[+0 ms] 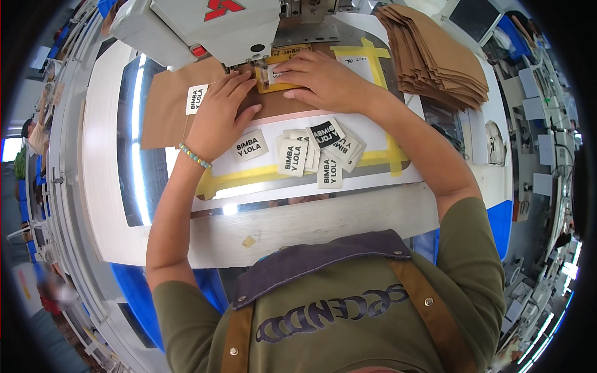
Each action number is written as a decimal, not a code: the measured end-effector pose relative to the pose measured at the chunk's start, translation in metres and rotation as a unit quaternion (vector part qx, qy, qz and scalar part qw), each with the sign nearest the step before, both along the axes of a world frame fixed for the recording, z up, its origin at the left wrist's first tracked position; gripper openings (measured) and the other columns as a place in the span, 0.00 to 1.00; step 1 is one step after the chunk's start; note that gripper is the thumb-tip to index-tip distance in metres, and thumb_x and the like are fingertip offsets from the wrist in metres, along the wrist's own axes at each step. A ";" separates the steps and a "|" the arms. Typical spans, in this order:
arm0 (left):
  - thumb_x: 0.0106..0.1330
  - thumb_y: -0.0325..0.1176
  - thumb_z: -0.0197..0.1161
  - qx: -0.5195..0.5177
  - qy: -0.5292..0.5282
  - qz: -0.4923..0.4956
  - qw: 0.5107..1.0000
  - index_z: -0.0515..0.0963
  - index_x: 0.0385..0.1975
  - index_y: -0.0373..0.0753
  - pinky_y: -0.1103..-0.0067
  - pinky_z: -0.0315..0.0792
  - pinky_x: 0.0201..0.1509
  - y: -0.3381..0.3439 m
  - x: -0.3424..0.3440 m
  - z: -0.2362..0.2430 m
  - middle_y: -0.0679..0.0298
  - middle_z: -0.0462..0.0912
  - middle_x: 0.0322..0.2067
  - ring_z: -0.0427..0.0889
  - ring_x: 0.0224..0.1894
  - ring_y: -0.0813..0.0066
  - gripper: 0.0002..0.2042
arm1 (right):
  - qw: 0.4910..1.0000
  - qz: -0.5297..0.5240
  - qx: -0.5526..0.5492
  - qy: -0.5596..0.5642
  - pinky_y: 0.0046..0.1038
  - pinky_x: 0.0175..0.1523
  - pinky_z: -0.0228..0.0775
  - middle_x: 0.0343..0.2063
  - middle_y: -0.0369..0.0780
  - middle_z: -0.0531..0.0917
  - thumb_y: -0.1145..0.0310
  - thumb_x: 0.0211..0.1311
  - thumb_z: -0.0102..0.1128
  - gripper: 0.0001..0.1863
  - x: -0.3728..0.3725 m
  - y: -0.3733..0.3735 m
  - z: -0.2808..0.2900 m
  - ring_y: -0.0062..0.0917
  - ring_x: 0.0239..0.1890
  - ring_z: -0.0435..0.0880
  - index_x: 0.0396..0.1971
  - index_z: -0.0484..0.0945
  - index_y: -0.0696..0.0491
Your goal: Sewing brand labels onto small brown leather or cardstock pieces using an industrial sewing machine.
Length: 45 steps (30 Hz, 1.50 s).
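Note:
My left hand lies on a brown sheet below the machine head, fingers extended and apart, holding nothing. Beside it is a white label. My right hand rests its fingertips on a small white label in a yellow template under the machine, its thumb apart. The fingertips partly cover that label. Below my hands, a loose label and an overlapping pile of white and black labels lie on a white sheet edged with yellow tape.
A stack of brown pieces is at the upper right, with a screen behind it. The pale table edge runs in front of my body. Blue bins show below the table. Another person is at the far left.

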<state>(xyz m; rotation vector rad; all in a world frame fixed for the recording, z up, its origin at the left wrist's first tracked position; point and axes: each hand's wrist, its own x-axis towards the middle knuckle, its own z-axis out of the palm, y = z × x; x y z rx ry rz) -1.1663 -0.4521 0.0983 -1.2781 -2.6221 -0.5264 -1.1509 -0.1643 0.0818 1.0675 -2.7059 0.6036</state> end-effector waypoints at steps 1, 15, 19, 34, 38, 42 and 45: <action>0.70 0.35 0.70 -0.001 0.001 0.000 1.000 0.79 0.63 0.33 0.60 0.68 0.76 -0.004 0.000 0.001 0.53 0.79 0.68 0.72 0.73 0.50 0.23 | 1.000 -0.006 -0.009 -0.025 0.39 0.76 0.66 0.68 0.35 0.81 0.55 0.77 0.62 0.22 0.001 -0.002 0.002 0.34 0.71 0.72 0.63 0.84 0.49; 0.70 0.30 0.70 0.008 -0.015 0.031 0.999 0.80 0.63 0.32 0.61 0.68 0.76 -0.029 0.028 0.015 0.52 0.80 0.67 0.72 0.74 0.47 0.22 | 0.999 -0.031 -0.010 0.008 0.40 0.79 0.63 0.71 0.38 0.77 0.53 0.78 0.58 0.24 -0.006 0.000 -0.003 0.38 0.73 0.70 0.64 0.83 0.51; 0.70 0.29 0.70 0.011 -0.029 0.024 0.999 0.80 0.63 0.33 0.60 0.68 0.77 -0.021 0.032 0.020 0.51 0.80 0.67 0.71 0.75 0.47 0.22 | 0.999 -0.025 -0.019 -0.003 0.41 0.80 0.62 0.73 0.40 0.76 0.52 0.79 0.56 0.27 -0.001 0.005 -0.001 0.39 0.75 0.68 0.67 0.80 0.54; 0.71 0.34 0.70 0.010 -0.016 0.034 0.999 0.80 0.63 0.34 0.61 0.70 0.76 -0.014 0.017 0.012 0.55 0.78 0.69 0.71 0.74 0.47 0.22 | 0.991 0.055 -0.028 -0.122 0.45 0.85 0.51 0.78 0.46 0.67 0.46 0.83 0.51 0.32 0.109 0.008 0.028 0.42 0.81 0.61 0.74 0.72 0.53; 0.71 0.33 0.69 0.010 -0.030 0.002 0.999 0.77 0.67 0.36 0.60 0.66 0.79 -0.004 0.013 0.011 0.56 0.75 0.73 0.68 0.75 0.46 0.24 | 0.979 -0.069 -0.146 -0.124 0.41 0.83 0.56 0.75 0.45 0.72 0.49 0.84 0.51 0.28 0.090 0.026 0.023 0.38 0.79 0.65 0.69 0.77 0.53; 0.72 0.33 0.68 -0.019 0.002 0.004 1.000 0.77 0.68 0.38 0.60 0.63 0.80 0.002 0.007 0.009 0.58 0.74 0.74 0.67 0.76 0.47 0.25 | 0.907 -0.155 -0.370 -0.130 0.32 0.76 0.64 0.65 0.42 0.82 0.52 0.86 0.50 0.25 0.077 0.057 0.015 0.31 0.70 0.76 0.64 0.81 0.55; 0.72 0.33 0.68 -0.022 -0.046 -0.004 0.999 0.79 0.67 0.40 0.60 0.65 0.79 0.005 0.002 0.010 0.60 0.76 0.72 0.69 0.75 0.49 0.23 | 0.881 -0.169 -0.421 -0.130 0.28 0.72 0.67 0.60 0.39 0.85 0.50 0.87 0.46 0.26 0.068 0.062 0.007 0.24 0.64 0.79 0.63 0.82 0.56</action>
